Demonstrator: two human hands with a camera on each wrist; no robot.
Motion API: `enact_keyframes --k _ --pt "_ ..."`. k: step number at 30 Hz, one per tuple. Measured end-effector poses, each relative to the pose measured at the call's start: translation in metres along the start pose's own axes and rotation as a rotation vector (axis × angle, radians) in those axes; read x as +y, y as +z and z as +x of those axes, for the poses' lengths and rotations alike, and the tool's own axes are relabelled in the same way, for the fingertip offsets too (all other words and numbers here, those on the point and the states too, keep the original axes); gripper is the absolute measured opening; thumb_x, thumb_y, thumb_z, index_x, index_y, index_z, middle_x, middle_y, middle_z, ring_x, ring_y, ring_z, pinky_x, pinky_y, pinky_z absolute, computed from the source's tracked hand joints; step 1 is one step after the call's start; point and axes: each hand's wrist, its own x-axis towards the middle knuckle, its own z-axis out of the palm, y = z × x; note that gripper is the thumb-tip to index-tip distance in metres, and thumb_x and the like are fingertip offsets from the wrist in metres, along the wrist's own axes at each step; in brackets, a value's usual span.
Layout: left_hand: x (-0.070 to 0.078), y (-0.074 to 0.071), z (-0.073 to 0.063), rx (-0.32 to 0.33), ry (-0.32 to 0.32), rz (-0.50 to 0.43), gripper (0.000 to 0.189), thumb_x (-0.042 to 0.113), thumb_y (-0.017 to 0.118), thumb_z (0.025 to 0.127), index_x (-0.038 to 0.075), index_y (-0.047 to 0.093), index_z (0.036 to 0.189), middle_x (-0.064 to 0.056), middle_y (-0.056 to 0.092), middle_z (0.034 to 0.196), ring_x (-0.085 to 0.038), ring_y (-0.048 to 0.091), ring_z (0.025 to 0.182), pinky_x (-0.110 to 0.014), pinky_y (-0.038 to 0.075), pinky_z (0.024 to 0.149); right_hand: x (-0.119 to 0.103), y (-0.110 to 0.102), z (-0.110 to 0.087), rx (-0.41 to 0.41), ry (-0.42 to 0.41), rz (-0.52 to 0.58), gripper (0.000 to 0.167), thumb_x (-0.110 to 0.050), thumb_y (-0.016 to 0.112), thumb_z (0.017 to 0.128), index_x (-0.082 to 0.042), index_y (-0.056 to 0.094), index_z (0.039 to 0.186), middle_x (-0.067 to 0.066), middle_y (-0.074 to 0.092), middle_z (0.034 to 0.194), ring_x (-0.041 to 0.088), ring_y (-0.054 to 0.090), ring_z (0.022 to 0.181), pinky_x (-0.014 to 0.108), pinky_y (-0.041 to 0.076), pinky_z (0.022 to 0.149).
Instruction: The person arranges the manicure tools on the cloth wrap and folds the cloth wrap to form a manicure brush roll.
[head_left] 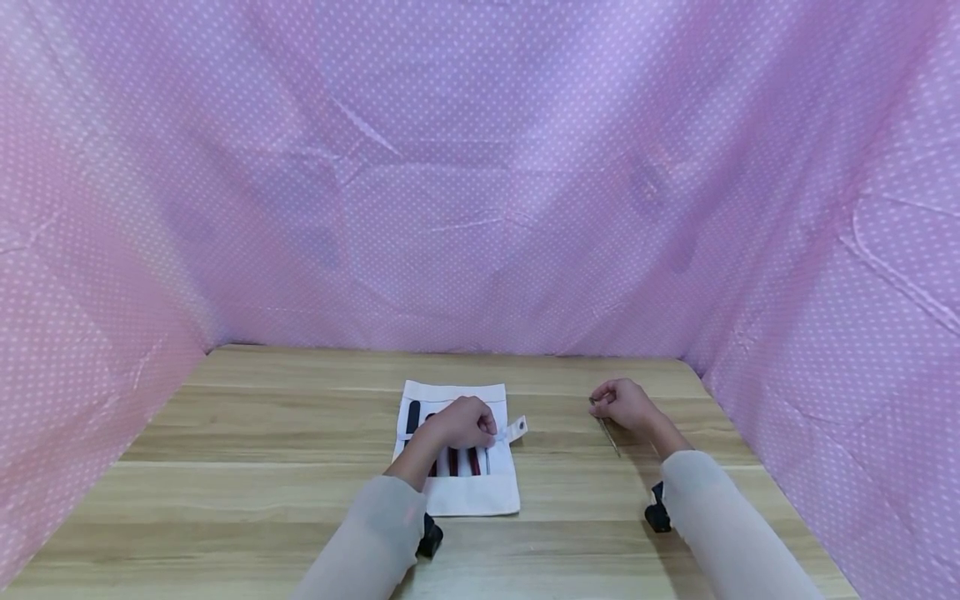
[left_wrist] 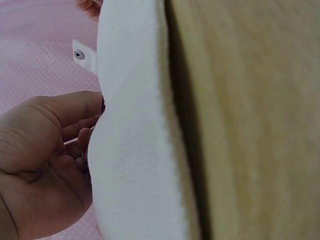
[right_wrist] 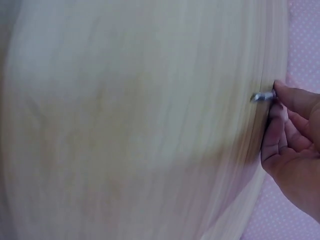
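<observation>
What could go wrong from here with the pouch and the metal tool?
The thin metal tool might slip: the right hand pinches it near one end. The strap juts past the side of the white pouch and could snag a hand. The left hand, over the pouch, might nudge the tools inside.

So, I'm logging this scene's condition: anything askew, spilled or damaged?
Nothing looks spilled or damaged. Only the snap strap stands out: unfastened, it juts at a slant beyond the edge of the white pouch.
</observation>
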Motion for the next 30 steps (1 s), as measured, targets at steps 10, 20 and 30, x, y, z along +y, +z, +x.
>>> enact_keyframes --k 10,20,30 --pt "0.0 0.001 0.0 0.006 -0.007 0.005 0.007 0.007 0.077 0.089 0.01 0.072 0.085 0.006 0.061 0.077 -0.009 0.053 0.071 -0.026 0.046 0.069 -0.004 0.001 0.0 0.062 0.018 -0.06 0.016 -0.004 0.072 0.09 0.007 0.072 0.102 0.008 0.071 0.087 0.014 0.064 0.08 0.029 0.052 0.073" --pt "0.004 0.002 0.001 0.008 0.021 0.076 0.014 0.005 0.067 0.092 0.011 0.071 0.08 0.006 0.06 0.073 -0.01 0.052 0.068 -0.027 0.046 0.068 -0.003 -0.001 -0.002 0.021 -0.043 0.063 0.019 0.004 0.06 0.096 0.016 0.067 0.109 0.019 0.07 0.098 0.013 0.059 0.083 0.023 0.05 0.069" --pt "0.004 -0.001 0.001 -0.019 0.01 0.079 0.018 0.003 0.062 0.094 0.011 0.071 0.082 0.006 0.061 0.075 -0.01 0.051 0.065 -0.026 0.045 0.064 -0.04 0.009 0.01 0.024 -0.033 0.194 0.03 -0.003 0.055 0.102 0.015 0.06 0.125 0.024 0.066 0.106 0.016 0.059 0.085 0.023 0.051 0.068"
